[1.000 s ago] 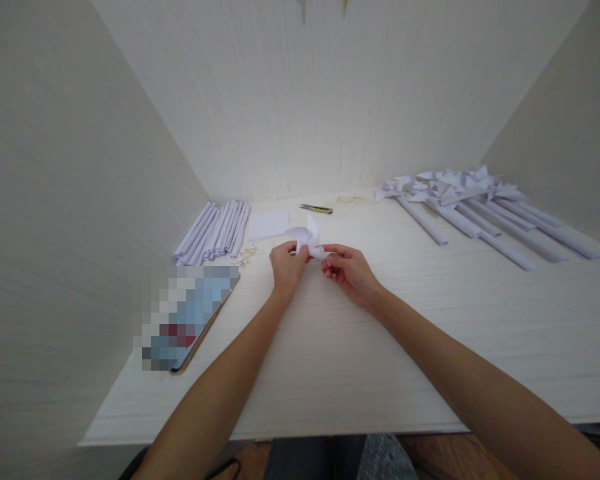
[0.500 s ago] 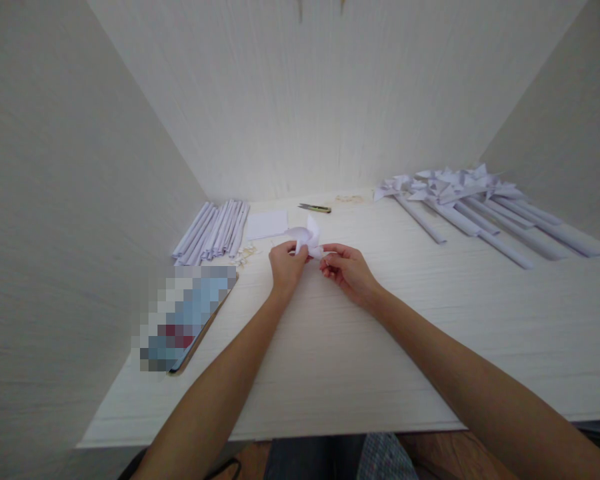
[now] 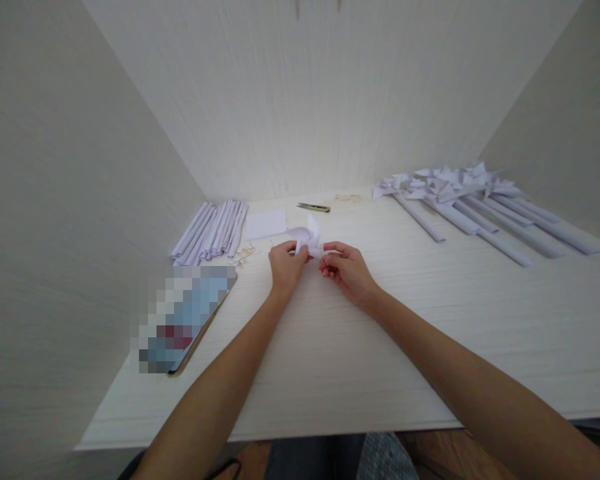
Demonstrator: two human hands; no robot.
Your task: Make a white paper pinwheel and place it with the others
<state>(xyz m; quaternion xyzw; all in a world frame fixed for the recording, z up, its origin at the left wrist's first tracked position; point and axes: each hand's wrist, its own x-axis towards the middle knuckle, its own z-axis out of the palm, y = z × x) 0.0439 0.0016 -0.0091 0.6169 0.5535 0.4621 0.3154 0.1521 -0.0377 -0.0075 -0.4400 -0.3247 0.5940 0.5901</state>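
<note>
A white paper pinwheel [image 3: 309, 231] with curled blades is held just above the table, between my two hands. My left hand [image 3: 286, 267] is closed on its lower left, the thumb pressed over its middle. At the right edge of the paper, my right hand [image 3: 347, 267] pinches a blade tip between thumb and fingers. Whether a smaller thing is also in that pinch, I cannot make out. Behind the hands lies a stack of white paper squares [image 3: 266, 225], and further back a pair of thread snips [image 3: 314, 207] with yellowish handles.
Rolled paper sticks [image 3: 213, 230] lie in a pile at the left. Finished pinwheels on paper sticks [image 3: 450, 190] are heaped at the back right. A phone with a blurred screen [image 3: 195, 320] rests at the left. Small pale scraps [image 3: 243, 255] lie beside the sticks. Walls enclose the table [image 3: 330, 373].
The right fingers have shifted very slightly at the pinwheel's right edge. My left hand keeps its hold, and the view has moved a little.
</note>
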